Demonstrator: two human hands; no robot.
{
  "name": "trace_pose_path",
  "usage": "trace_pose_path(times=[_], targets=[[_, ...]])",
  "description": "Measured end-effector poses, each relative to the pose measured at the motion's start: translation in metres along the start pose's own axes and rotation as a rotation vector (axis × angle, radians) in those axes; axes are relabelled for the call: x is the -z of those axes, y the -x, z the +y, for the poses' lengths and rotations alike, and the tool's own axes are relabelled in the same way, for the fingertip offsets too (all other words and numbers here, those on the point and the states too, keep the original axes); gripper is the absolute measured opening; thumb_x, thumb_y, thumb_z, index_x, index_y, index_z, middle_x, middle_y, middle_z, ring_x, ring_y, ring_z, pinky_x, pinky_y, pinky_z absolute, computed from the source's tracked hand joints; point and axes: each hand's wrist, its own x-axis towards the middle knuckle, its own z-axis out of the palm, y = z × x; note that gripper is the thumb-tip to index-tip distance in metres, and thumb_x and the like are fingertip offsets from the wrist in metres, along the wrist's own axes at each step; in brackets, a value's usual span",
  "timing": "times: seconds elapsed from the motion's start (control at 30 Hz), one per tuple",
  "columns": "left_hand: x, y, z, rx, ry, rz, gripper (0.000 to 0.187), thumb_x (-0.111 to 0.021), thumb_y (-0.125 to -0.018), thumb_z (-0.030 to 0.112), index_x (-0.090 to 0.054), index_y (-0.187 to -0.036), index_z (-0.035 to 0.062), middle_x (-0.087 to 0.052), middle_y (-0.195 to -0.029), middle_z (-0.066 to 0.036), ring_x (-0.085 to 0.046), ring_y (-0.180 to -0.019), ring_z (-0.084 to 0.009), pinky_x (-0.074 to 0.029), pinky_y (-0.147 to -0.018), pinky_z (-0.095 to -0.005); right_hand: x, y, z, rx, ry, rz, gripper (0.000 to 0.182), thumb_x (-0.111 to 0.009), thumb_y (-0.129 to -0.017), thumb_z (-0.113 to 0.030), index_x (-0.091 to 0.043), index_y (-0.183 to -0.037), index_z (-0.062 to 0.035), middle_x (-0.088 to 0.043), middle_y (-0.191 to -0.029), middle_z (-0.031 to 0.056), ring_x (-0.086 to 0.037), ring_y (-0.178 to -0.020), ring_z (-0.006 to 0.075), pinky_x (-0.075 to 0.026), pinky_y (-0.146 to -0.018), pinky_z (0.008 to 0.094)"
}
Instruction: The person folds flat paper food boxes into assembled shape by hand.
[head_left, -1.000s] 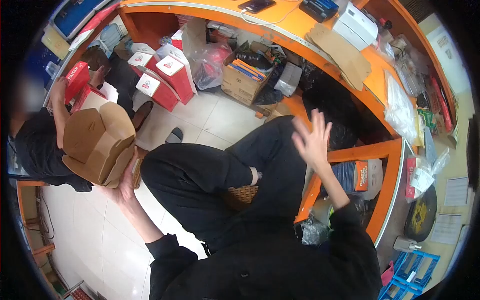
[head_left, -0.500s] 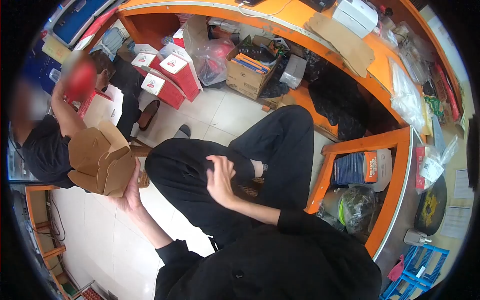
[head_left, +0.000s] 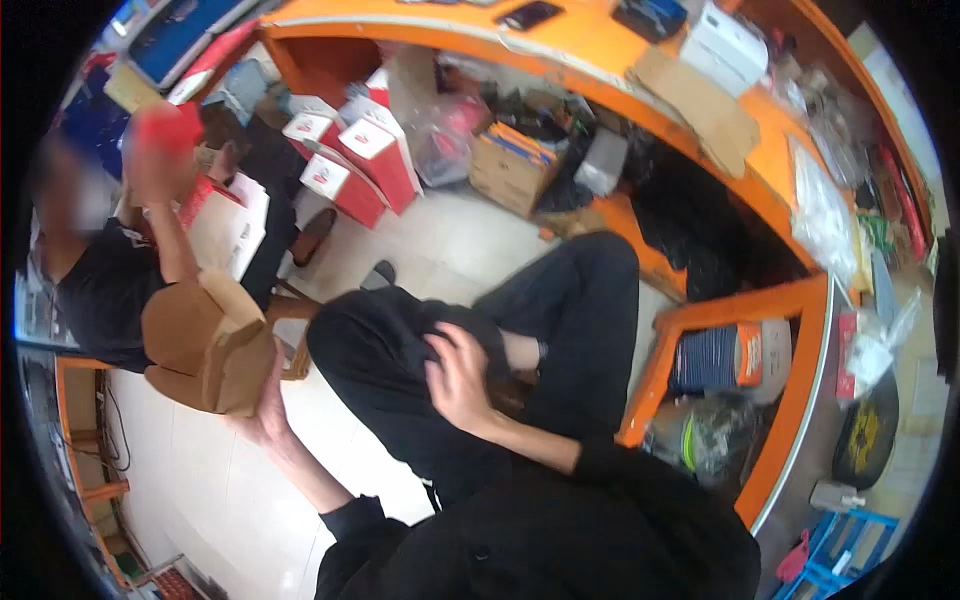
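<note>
A seated person's left grip is closed around the near side of a folded kraft cardboard carton, apparently also bearing it from below, though the fingers behind it are hidden. The carton is held out to the person's left, above the tiled floor, probably because the bent legs in black trousers take up the lap. Holding it by one side leaves its upper flaps uncovered; blur hides how they are tucked.

The right grip is slack and holds nothing visible, its fingers half curled over the trousers; whether it touches the cloth cannot be told.

Beyond the carton, a co-worker handles a blurred red item, with a red-and-white box at the lap, perhaps for support. Red cartons stand close together on the floor, which likely helps them stay upright. On the orange bench, kraft sheets lie flat near the front edge, seemingly within easy reach.
</note>
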Motion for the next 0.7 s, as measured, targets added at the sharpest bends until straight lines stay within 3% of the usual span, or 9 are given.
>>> trace_pose_path(times=[0.03, 0.1, 0.17, 0.27, 0.37, 0.47, 0.6, 0.63, 0.7], targets=[[0.0, 0.0, 0.002, 0.005, 0.07, 0.011, 0.065, -0.056, -0.088, 0.039, -0.029, -0.139, 0.0087, -0.024, -0.143, -0.018, -0.019, -0.133, -0.0416, -0.013, -0.103, -0.0698, 0.012, 0.003, 0.013, -0.046, 0.109, -0.026, 0.044, -0.06, -0.079, -0.009, -0.049, -0.121, -0.0037, -0.042, -0.129, 0.0176, -0.039, -0.12, 0.0351, -0.03, -0.099, 0.0407], [-0.01, 0.01, -0.007, -0.021, -0.076, -0.017, 0.072, -0.052, -0.086, 0.05, -0.024, -0.141, 0.0134, -0.023, -0.142, -0.02, -0.019, -0.132, -0.0421, -0.019, -0.102, -0.0701, 0.03, 0.024, 0.049, -0.149, 0.385, -0.143, 0.056, -0.056, -0.084, -0.017, -0.036, -0.133, 0.0003, -0.031, -0.139, 0.0202, -0.031, -0.126, 0.039, -0.023, -0.104, 0.0488], [-0.009, 0.011, -0.013, 0.038, 0.034, -0.04, 0.075, -0.049, -0.085, 0.057, -0.022, -0.142, 0.0162, -0.023, -0.142, -0.021, -0.02, -0.131, -0.0439, -0.023, -0.1, -0.0699, 0.029, 0.044, 0.071, -0.189, 0.348, -0.056, 0.064, -0.054, -0.087, -0.022, -0.026, -0.137, 0.0039, -0.025, -0.142, 0.0255, -0.025, -0.129, 0.0441, -0.017, -0.106, 0.0529], [-0.009, 0.014, -0.02, 0.096, -0.001, -0.116, 0.08, -0.047, -0.083, 0.063, -0.019, -0.143, 0.0187, -0.021, -0.142, -0.021, -0.023, -0.129, -0.0478, -0.03, -0.097, -0.069, 0.03, 0.049, 0.055, -0.396, 0.141, 0.144, 0.056, -0.051, -0.088, -0.012, -0.026, -0.135, 0.0056, -0.014, -0.144, 0.0249, -0.03, -0.128, 0.0396, -0.025, -0.106, 0.0436], [-0.011, 0.016, -0.024, 0.089, 0.009, -0.091, 0.082, -0.046, -0.082, 0.066, -0.017, -0.143, 0.0189, -0.02, -0.142, -0.021, -0.025, -0.127, -0.0506, -0.033, -0.094, -0.0684, 0.033, 0.057, 0.058, -0.438, 0.059, 0.128, 0.054, -0.055, -0.086, -0.007, -0.029, -0.133, 0.0037, -0.019, -0.138, 0.0182, -0.042, -0.12, 0.0313, -0.033, -0.102, 0.0398], [-0.007, 0.018, -0.023, 0.084, -0.016, -0.11, 0.082, -0.046, -0.083, 0.066, -0.017, -0.143, 0.019, -0.021, -0.142, -0.021, -0.025, -0.127, -0.0497, -0.033, -0.094, -0.0686, 0.017, 0.071, 0.062, -0.554, -0.1, 0.173, 0.043, -0.054, -0.09, -0.017, -0.037, -0.126, -0.0008, -0.037, -0.123, 0.0157, -0.043, -0.109, 0.0254, -0.04, -0.089, 0.0373], [0.004, 0.022, -0.024, 0.135, 0.069, -0.099, 0.077, -0.045, -0.085, 0.06, -0.021, -0.142, 0.0147, -0.024, -0.141, -0.023, -0.027, -0.126, -0.05, -0.03, -0.096, -0.0685, -0.008, 0.055, 0.045, -0.526, -0.059, 0.06, 0.027, -0.054, -0.091, -0.021, -0.045, -0.103, 0.0019, -0.051, -0.088, 0.0116, -0.05, -0.087, 0.0212, -0.042, -0.078, 0.0371], [0.006, 0.024, -0.025, 0.137, 0.07, -0.111, 0.077, -0.045, -0.085, 0.06, -0.02, -0.142, 0.0147, -0.023, -0.142, -0.023, -0.027, -0.126, -0.05, -0.029, -0.096, -0.0684, -0.009, 0.046, 0.043, -0.532, -0.183, -0.096, 0.032, -0.054, -0.09, -0.022, -0.045, -0.107, 0.0032, -0.049, -0.102, 0.021, -0.047, -0.098, 0.037, -0.036, -0.088, 0.0432], [0.01, 0.026, -0.028, 0.14, 0.067, -0.136, 0.077, -0.045, -0.085, 0.059, -0.02, -0.143, 0.0146, -0.023, -0.142, -0.023, -0.026, -0.126, -0.0501, -0.029, -0.097, -0.068, -0.019, 0.026, 0.036, -0.429, -0.065, -0.064, 0.026, -0.051, -0.091, -0.02, -0.045, -0.103, 0.0031, -0.049, -0.1, 0.0221, -0.047, -0.096, 0.0403, -0.035, -0.086, 0.046]])
